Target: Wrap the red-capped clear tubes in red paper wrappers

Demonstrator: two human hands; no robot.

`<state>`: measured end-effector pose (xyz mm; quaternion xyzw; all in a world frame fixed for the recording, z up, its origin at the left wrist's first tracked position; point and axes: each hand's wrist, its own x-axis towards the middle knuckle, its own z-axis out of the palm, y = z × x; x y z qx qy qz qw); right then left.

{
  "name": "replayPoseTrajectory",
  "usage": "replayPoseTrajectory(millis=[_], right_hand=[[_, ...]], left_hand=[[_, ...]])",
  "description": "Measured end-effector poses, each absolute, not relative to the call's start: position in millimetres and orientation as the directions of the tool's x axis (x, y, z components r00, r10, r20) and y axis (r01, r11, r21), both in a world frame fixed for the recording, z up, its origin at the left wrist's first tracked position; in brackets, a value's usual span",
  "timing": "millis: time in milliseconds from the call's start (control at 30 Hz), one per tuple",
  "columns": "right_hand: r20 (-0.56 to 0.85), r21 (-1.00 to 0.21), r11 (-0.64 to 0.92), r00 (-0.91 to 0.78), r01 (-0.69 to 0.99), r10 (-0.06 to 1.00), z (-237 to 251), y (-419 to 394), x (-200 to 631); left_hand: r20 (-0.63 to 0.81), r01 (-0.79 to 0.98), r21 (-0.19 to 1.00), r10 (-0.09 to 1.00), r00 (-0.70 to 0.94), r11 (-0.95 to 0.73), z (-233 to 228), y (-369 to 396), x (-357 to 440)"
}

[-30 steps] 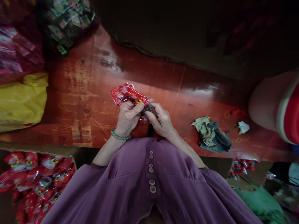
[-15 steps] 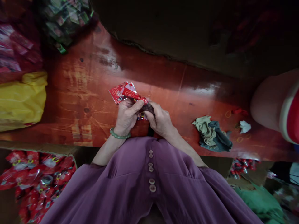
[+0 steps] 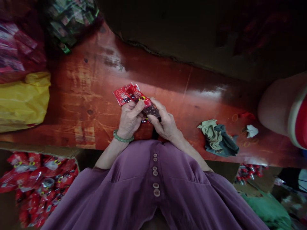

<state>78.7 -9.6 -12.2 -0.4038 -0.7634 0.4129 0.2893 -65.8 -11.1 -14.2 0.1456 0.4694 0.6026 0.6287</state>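
Left hand: I see my left hand (image 3: 130, 118) closed around the red packets (image 3: 130, 94), thumb pressed across them.
Right hand: my right hand (image 3: 165, 123) pinches the near end of the same bundle, fingers clamped.
Packets: held above the red table (image 3: 79, 92), near its middle, fanning far-left.
Right side: crumpled cloth (image 3: 217, 137) lies well apart.
Near left: box of red packets (image 3: 35, 185).
Far left: yellow bag (image 3: 22, 100).

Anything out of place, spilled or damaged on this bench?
Nothing is spilled or broken. A crumpled cloth and a scrap of white paper lie loose on the red bench, with a few thin rings scattered beside them. Both hands, left and right, hold red packets that look intact.
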Motion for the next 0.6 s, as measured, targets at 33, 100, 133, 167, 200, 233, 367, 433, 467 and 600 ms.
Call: replayPoseTrajectory(millis=[33,100,133,167,200,233,367,433,467,600], right_hand=[[0.104,-0.873,0.321,-0.502,0.368,0.858,-12.1,-10.1,79.2],[0.073,-0.908,0.259,-0.483,0.33,0.872,-11.3,-11.4,80.0],[0.037,-0.929,0.205,-0.474,0.308,0.88,-10.8,-12.1,80.4],[-0.011,-0.948,0.139,-0.468,0.285,0.884,-10.3,-12.5,80.8],[-0.065,-0.962,0.067,-0.464,0.263,0.883,-10.1,-12.8,81.2],[-0.118,-0.969,-0.002,-0.46,0.245,0.88,-10.1,-12.9,81.5],[-0.212,-0.971,-0.141,-0.422,0.192,0.882,-12.5,-13.4,81.2],[-0.216,-0.976,-0.179,-0.431,0.126,0.876,-13.4,-14.3,80.2],[-0.214,-0.977,-0.197,-0.44,0.085,0.872,-13.4,-14.8,79.7],[-0.219,-0.975,-0.21,-0.423,0.07,0.879,-9.6,-14.9,78.9]], left_hand=[[-0.425,-0.625,0.741,0.892,-0.153,0.245,-13.8,-11.4,-65.4],[-0.428,-0.63,0.731,0.895,-0.127,0.261,-12.8,-11.9,-64.5],[-0.425,-0.626,0.733,0.897,-0.118,0.265,-12.3,-12.1,-64.1],[-0.422,-0.618,0.738,0.9,-0.107,0.273,-11.9,-12.3,-63.8],[-0.42,-0.605,0.744,0.903,-0.095,0.283,-11.7,-12.5,-63.6],[-0.419,-0.594,0.749,0.904,-0.083,0.293,-11.6,-12.8,-63.6],[-0.413,-0.602,0.743,0.908,-0.065,0.294,-12.7,-14.4,-64.2],[-0.393,-0.611,0.735,0.919,-0.031,0.294,-13.3,-15.5,-65.0],[-0.382,-0.61,0.732,0.924,0.0,0.303,-13.4,-16.1,-65.6],[-0.374,-0.613,0.723,0.927,0.041,0.319,-12.9,-17.2,-68.2]])
